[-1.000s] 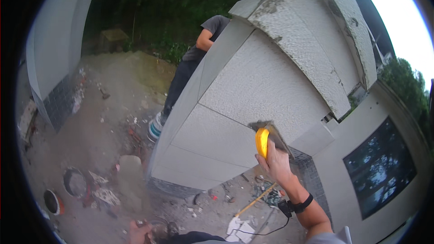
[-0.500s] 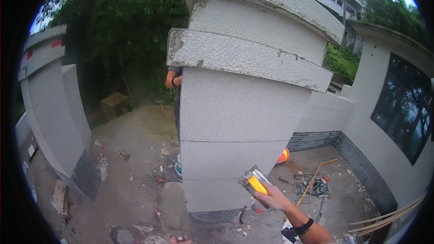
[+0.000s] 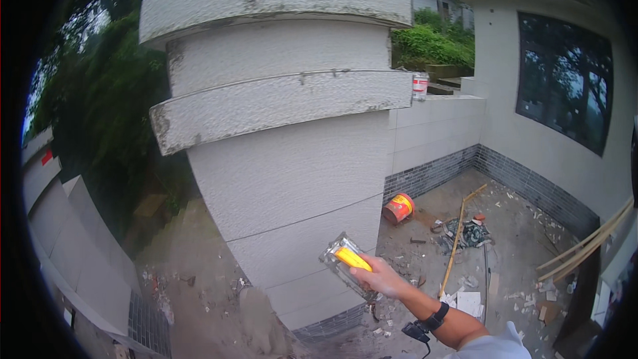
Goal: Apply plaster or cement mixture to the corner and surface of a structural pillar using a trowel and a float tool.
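Observation:
My right hand (image 3: pixel 382 276) reaches in from the lower right, its fingers wrapped around the yellow handle of a plastering trowel (image 3: pixel 330 254). The trowel's flat metal plate has grey smears on it. It is held tilted in front of the lower part of a white textured pillar (image 3: pixel 299 166); whether it touches the pillar, I cannot tell. A dark band with a small device on a cable is strapped round my right wrist. My left hand is out of view.
An orange-red bucket (image 3: pixel 399 208) lies on its side behind the pillar. Past it are a long yellow strip (image 3: pixel 453 252), a crumpled camouflage cloth (image 3: pixel 473 234) and scattered rubble. Pale wooden strips (image 3: pixel 585 246) lean at right. A can (image 3: pixel 420 86) stands on the low wall.
My view has swung right, so the pillar sits further left. My left hand, at the lower edge before, has left the view, as has a person behind the pillar. My right hand still grips the trowel.

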`<state>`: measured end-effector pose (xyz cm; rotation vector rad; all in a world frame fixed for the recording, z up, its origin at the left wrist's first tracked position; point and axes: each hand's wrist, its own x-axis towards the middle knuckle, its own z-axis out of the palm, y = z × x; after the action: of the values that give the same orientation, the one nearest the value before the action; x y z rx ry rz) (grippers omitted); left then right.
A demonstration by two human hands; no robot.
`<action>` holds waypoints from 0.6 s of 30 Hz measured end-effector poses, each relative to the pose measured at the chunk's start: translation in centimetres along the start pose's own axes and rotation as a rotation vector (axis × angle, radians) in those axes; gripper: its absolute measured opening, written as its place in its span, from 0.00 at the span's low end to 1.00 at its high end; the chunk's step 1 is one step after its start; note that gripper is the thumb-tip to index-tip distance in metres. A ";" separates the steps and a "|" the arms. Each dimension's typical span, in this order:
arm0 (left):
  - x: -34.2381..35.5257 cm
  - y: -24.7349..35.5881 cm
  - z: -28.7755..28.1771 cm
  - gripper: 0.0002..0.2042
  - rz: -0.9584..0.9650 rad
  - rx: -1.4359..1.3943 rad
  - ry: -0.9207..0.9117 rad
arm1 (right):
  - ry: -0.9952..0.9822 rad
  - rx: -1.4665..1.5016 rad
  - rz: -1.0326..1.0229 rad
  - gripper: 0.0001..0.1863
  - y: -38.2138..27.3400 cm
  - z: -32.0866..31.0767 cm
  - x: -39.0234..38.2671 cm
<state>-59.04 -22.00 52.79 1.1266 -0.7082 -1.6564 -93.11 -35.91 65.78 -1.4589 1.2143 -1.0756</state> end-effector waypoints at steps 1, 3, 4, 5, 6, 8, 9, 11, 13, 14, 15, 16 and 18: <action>-0.6 0.3 0.4 0.05 -0.009 -0.033 0.012 | 0.062 -0.081 -0.030 0.25 -0.3 -0.8 0.2; -1.6 0.9 1.1 0.05 -0.030 0.013 0.049 | 0.216 -0.147 -0.083 0.25 -1.6 -2.8 0.6; -1.9 1.2 1.4 0.04 -0.049 0.046 0.093 | 0.279 -0.093 -0.165 0.24 -2.8 -4.3 1.2; -2.1 1.5 1.7 0.04 -0.052 0.056 0.084 | 0.348 -0.071 -0.267 0.27 -4.2 -6.0 1.8; -2.3 1.7 1.9 0.04 -0.019 0.018 0.047 | 0.405 -0.025 -0.298 0.28 -5.7 -7.8 2.2; -2.7 2.1 2.3 0.04 0.009 -0.017 0.004 | 0.393 0.106 -0.412 0.25 -9.1 -11.2 3.4; -2.8 2.3 2.5 0.04 -0.022 0.004 0.067 | 0.440 0.164 -0.470 0.24 -11.0 -12.9 4.1; -3.3 2.6 2.8 0.04 -0.055 0.027 0.130 | 0.503 0.280 -0.583 0.21 -14.3 -15.7 5.6; -3.7 3.0 2.9 0.07 -0.064 0.045 0.136 | 0.544 0.370 -0.662 0.18 -17.2 -18.3 6.9; -3.8 3.1 3.0 0.07 -0.064 0.045 0.136 | 0.553 0.409 -0.683 0.16 -18.5 -19.4 7.5; -3.8 3.2 3.0 0.09 -0.068 0.043 0.151 | 0.556 0.411 -0.677 0.16 -19.5 -20.5 8.3; -3.8 3.3 2.9 0.12 -0.073 0.040 0.166 | 0.578 0.438 -0.700 0.15 -20.5 -21.4 9.1; -3.7 3.2 2.6 0.15 -0.108 0.067 0.155 | 0.598 0.464 -0.721 0.14 -21.8 -22.8 10.7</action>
<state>-59.80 -19.87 57.87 1.3457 -0.6159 -1.6240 -109.98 -47.22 92.18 -1.2497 0.7070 -2.2356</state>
